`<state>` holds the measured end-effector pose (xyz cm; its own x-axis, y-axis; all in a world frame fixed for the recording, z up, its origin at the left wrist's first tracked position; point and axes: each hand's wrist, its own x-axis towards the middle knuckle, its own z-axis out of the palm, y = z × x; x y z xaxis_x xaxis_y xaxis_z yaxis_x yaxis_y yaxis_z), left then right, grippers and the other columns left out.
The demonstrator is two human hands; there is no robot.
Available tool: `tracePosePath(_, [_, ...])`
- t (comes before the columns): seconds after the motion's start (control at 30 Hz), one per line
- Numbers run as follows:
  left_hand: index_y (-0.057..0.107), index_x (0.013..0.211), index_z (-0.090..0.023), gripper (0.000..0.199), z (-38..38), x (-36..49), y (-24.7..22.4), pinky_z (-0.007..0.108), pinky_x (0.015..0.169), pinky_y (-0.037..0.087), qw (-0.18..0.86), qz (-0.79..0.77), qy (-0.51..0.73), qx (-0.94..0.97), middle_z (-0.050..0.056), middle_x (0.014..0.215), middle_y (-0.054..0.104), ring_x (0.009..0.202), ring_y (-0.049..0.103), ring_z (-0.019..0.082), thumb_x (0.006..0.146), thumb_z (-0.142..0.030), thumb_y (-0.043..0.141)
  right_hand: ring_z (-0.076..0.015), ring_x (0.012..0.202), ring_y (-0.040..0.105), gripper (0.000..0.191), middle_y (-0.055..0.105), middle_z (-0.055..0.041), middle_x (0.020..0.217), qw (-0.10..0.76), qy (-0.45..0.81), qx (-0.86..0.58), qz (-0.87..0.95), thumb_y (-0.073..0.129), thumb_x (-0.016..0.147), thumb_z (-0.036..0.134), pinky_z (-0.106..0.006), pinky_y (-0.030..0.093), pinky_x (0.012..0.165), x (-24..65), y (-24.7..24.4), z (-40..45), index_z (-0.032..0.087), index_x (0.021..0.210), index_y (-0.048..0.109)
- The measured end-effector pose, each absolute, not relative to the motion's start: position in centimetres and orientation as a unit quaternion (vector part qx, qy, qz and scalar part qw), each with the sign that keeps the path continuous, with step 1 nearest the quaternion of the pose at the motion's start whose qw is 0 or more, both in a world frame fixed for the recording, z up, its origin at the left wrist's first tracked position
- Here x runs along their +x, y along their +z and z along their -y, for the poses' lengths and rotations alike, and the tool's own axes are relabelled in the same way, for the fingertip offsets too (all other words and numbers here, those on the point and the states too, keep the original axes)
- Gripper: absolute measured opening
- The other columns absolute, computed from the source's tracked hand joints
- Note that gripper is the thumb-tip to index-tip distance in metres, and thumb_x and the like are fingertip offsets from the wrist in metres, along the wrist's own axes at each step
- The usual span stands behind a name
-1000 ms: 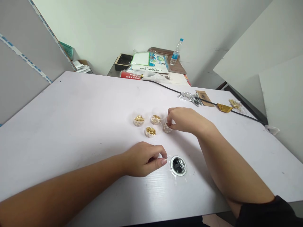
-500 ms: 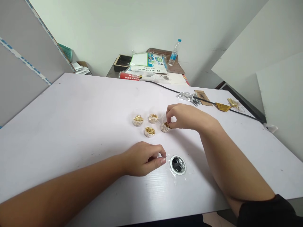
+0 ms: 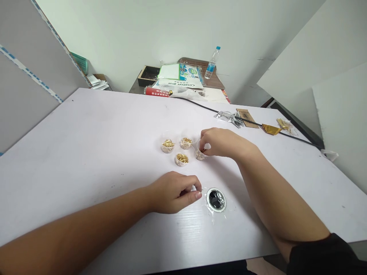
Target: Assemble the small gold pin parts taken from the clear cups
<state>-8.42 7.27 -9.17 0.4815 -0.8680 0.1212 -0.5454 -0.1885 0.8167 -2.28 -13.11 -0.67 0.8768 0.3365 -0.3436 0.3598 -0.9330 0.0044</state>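
Across the pale tabletop (image 3: 123,126), the right hand (image 3: 219,142) comes in from between four and five o'clock, much nearer the gold than the left hand (image 3: 173,193), which lies towards seven from it. The left thumb and forefinger curl close together, though I can't tell whether they pinch anything; a film-covered ring (image 3: 208,201) sits at four o'clock from their tips. The right fingers dip into the rightmost cup (image 3: 200,156), so it lies directly beneath them, round, with no long axis, three other cups (image 3: 182,162) between eight and ten. Its gold pieces (image 3: 203,151) are mostly hidden, so their lie, and whether those fingers grip any, I can't say
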Motion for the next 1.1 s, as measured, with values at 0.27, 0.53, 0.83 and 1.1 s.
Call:
tracePosePath(0.27, [0.058, 0.096, -0.018, 0.018, -7.2, -8.5, -9.2, 0.022, 0.055, 0.033, 0.426, 0.473, -0.181, 0.75, -0.006, 0.055, 0.049, 0.05, 0.041, 0.009, 0.095, -0.032, 0.046, -0.0192, 0.083, 0.064, 0.02, 0.073, -0.0021, 0.098, 0.048, -0.167, 0.965, -0.198, 0.063, 0.073, 0.01, -0.027, 0.036, 0.058, -2.1, -0.9, 13.0, 0.023, 0.08, 0.076])
tracePosePath(0.53, [0.058, 0.095, -0.017, 0.02, -7.3, -8.4, -9.2, 0.022, 0.055, 0.033, 0.429, 0.473, -0.183, 0.748, -0.006, 0.055, 0.05, 0.049, 0.042, 0.009, 0.095, -0.032, 0.045, -0.0188, 0.085, 0.064, 0.017, 0.072, -0.0046, 0.098, 0.026, -0.172, 0.96, -0.218, 0.062, 0.076, 0.012, -0.027, 0.041, 0.066, -2.0, -0.7, 13.5, 0.021, 0.082, 0.075])
tracePosePath(0.83, [0.058, 0.096, -0.018, 0.019, -7.3, -8.5, -9.3, 0.021, 0.055, 0.034, 0.422, 0.482, -0.168, 0.749, -0.006, 0.055, 0.051, 0.05, 0.044, 0.009, 0.096, -0.032, 0.045, -0.02, 0.088, 0.064, 0.011, 0.066, -0.0074, 0.109, -0.148, -0.084, 0.931, -0.323, 0.065, 0.082, 0.025, -0.032, 0.049, 0.076, -1.6, 1.2, 16.7, 0.02, 0.081, 0.075])
tracePosePath(1.1, [0.06, 0.099, -0.017, 0.017, -7.1, -9.8, -8.6, 0.022, 0.053, 0.038, 0.409, 0.501, -0.052, 0.761, -0.005, 0.06, 0.06, 0.05, 0.05, 0.009, 0.094, -0.028, 0.049, -0.0121, 0.063, 0.064, 0.006, 0.07, -0.0022, 0.07, -0.374, 0.016, 0.839, -0.396, 0.07, 0.085, 0.022, -0.023, 0.05, 0.058, -4.2, 1.1, 18.7, 0.017, 0.081, 0.069])
